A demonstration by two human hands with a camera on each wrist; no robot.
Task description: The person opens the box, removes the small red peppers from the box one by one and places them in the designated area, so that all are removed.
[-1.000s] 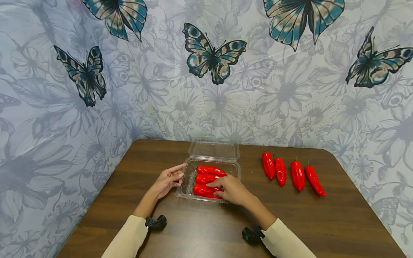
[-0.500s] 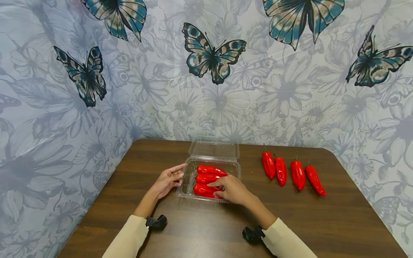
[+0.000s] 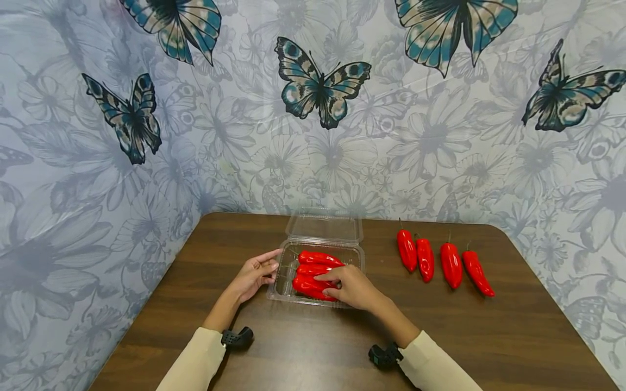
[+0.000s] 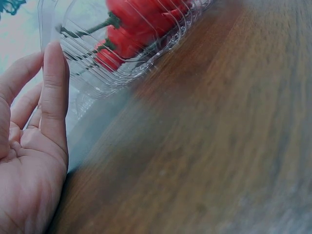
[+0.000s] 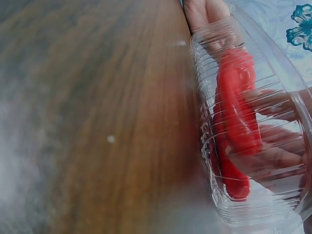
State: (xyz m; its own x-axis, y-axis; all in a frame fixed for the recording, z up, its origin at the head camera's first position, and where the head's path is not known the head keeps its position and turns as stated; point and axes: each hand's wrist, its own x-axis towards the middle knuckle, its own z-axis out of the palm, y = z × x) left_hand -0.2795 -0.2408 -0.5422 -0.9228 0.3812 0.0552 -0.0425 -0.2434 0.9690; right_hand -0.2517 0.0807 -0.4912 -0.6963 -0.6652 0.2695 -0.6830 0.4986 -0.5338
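Note:
A clear plastic clamshell container (image 3: 277,293) stands on the table with its lid raised behind it. Inside lie glossy red chili peppers (image 3: 320,258), side by side with stems to the left. My right hand (image 3: 353,288) reaches in from the right and pinches the nearest chili pepper (image 3: 308,285) between thumb and fingers; this pepper slants slightly against the middle one. In the right wrist view, that hand's fingers (image 5: 273,105) show through the clear wall. My left hand (image 3: 253,277) touches the container's left side with extended fingers, also seen at the corner in the left wrist view.
Several more red chili peppers (image 3: 451,266) lie in a row on the brown wooden table (image 3: 303,347), right of the container. The lid (image 3: 325,227) stands open near the back edge, close to a wall covering (image 3: 235,136) with butterflies.
The nearest chili pepper has tilted and shifted slightly back against the middle one, with my right hand still holding it. My left hand stays at the container's side.

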